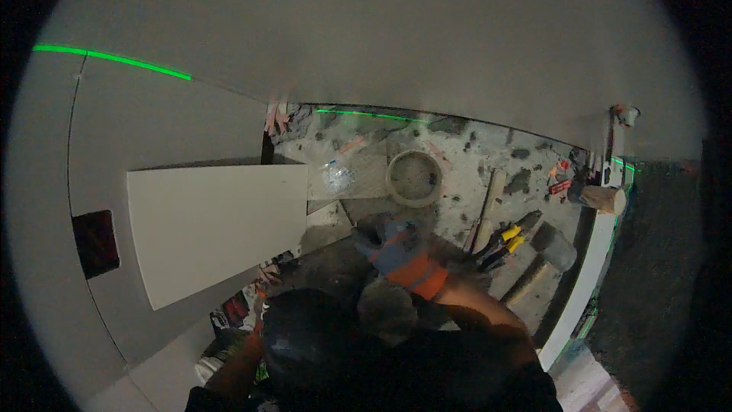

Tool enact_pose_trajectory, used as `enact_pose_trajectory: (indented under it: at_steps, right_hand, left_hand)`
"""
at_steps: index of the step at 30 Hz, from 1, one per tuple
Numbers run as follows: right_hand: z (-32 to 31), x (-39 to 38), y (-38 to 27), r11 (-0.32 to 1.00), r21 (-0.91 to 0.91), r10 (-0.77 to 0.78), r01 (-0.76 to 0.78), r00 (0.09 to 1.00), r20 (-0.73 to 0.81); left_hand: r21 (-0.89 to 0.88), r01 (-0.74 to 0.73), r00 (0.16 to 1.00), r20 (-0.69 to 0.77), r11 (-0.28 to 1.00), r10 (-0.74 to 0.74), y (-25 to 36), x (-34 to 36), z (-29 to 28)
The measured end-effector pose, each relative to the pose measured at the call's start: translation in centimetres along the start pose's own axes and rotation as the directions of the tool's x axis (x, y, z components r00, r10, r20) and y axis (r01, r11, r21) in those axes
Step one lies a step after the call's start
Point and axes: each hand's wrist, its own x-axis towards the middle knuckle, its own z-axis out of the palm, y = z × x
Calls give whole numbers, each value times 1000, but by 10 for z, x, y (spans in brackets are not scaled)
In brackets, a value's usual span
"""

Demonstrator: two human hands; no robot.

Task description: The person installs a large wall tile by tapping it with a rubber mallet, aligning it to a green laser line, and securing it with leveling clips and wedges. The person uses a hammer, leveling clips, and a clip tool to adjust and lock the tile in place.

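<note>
My right hand [402,254], in a grey-blue and orange work glove, reaches over the dark patch of floor between my knees and a round bucket [414,178]. Its fingers are blurred, and whatever lies under them cannot be made out. Of my left hand [261,299] only a little shows, low beside my dark knee and under the near edge of a large pale tile [221,233]; its fingers are hidden. Right of my right hand lie pliers [517,238] with yellow and black handles and a mallet [554,248] with a grey head.
A clear plastic item [335,177] sits left of the bucket. Small red pieces [560,185] and a brown cylindrical object [602,199] are at the right, near a white strip [579,305]. A green line [137,63] crosses the wall. The left surface has a dark square opening [97,244].
</note>
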Motion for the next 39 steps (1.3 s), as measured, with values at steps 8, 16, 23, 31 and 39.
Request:
enact_pose_trajectory:
  at_steps: [8,16,23,31,39]
  right_hand:
    - [-66,-30,45,965,251,72,74,849,-523]
    - [-61,-75,62,670,741,565,42,618,-546]
    - [-54,-69,68,601,755,746,-261,521,-415]
    - [-67,-66,37,592,793,632,-146,694,-344]
    - [-90,-29,22,958,276,169,-80,934,-316]
  left_hand:
    - [168,-555,829,35,815,558,220,147,-51]
    - [395,-491,864,110,777,491,277,219,-38]
    - [471,-513,858,307,718,411,293,242,-25]
    - [145,-553,823,-54,820,565,262,256,0]
    - [-354,-397,907,-9,847,422,252,254,-14]
